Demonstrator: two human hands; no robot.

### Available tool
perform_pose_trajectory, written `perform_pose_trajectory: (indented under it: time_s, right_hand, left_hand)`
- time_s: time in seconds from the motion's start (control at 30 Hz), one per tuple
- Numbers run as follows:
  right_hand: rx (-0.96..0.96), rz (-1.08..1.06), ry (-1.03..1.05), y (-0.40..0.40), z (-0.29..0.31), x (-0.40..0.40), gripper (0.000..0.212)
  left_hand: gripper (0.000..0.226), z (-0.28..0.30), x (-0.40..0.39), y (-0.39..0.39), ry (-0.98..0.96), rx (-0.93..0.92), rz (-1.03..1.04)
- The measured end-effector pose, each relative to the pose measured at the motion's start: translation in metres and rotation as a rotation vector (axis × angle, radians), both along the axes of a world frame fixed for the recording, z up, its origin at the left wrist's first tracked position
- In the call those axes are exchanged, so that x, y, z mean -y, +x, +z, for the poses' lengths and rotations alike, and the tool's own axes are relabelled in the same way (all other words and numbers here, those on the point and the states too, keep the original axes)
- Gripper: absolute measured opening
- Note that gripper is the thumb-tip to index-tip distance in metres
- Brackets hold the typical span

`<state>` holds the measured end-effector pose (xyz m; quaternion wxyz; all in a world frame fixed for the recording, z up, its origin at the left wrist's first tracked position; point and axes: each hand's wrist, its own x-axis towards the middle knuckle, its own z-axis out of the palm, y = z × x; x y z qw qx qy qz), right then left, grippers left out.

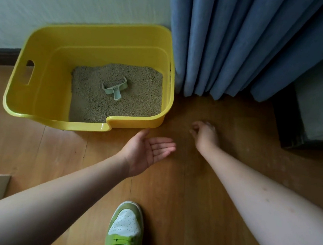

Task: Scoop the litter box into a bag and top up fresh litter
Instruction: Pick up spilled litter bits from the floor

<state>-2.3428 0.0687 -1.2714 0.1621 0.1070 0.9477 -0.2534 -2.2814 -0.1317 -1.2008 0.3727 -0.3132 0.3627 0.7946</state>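
Yellow litter box (42,83) holds tan litter (139,92); scoop (115,88) half-buried.

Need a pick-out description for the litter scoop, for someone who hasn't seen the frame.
Find the yellow litter box on the wood floor, against the white wall and left of the blue curtain. Inside it, on the grey-beige litter, lies the scoop: small, pale green plastic, handle pointing toward the camera. It is the only object in the litter.

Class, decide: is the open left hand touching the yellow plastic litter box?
Apart. The head view shows bare wooden floor between the left hand and the yellow plastic litter box.
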Motion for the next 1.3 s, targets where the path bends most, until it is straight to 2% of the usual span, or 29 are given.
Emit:
perform_pose_trajectory:
  time_s: [0.33,0.43,0.6,0.73,0.8,0.87,0.97,1.07,1.17,1.3]
  right_hand:
    - [0.001,-0.029,0.170,-0.013,-0.007,0.012,0.012]
    - [0.011,-0.027,0.204,-0.013,-0.005,0.013,0.015]
    - [-0.038,-0.035,-0.016,-0.002,0.024,0.016,0.007]
    - [-0.112,0.187,-0.211,0.023,0.050,0.026,0.004]
    - [-0.128,0.327,-0.204,0.033,0.056,0.030,0.005]
    - [-0.133,0.368,-0.187,0.038,0.060,0.030,0.010]
    - [-0.139,0.310,-0.218,0.037,0.062,0.025,0.019]
    - [-0.160,0.101,-0.264,0.025,0.058,0.016,0.020]
    - [-0.048,-0.019,-0.201,0.006,0.043,0.012,0.027]
    - [0.173,0.103,-0.031,-0.004,0.020,0.023,0.042]
  left_hand:
    - [0.076,-0.011,0.024,0.020,0.044,0.062,0.032]
    - [0.077,-0.011,0.025,0.018,0.036,0.081,0.016]
    - [0.072,-0.007,0.012,0.009,-0.012,0.095,0.027]
    - [0.071,-0.009,-0.007,-0.002,-0.041,0.079,0.017]
    - [0.072,-0.011,-0.016,-0.004,-0.051,0.052,0.027]
    - [0.070,-0.013,-0.021,-0.005,-0.077,0.027,0.052]
    - [0.064,-0.014,-0.023,-0.009,-0.128,-0.002,0.068]
    - [0.064,-0.014,-0.018,-0.013,-0.159,-0.001,0.061]
    - [0.066,-0.017,-0.009,-0.011,-0.139,0.013,0.066]
    - [0.069,-0.016,0.008,-0.009,-0.088,0.029,0.063]
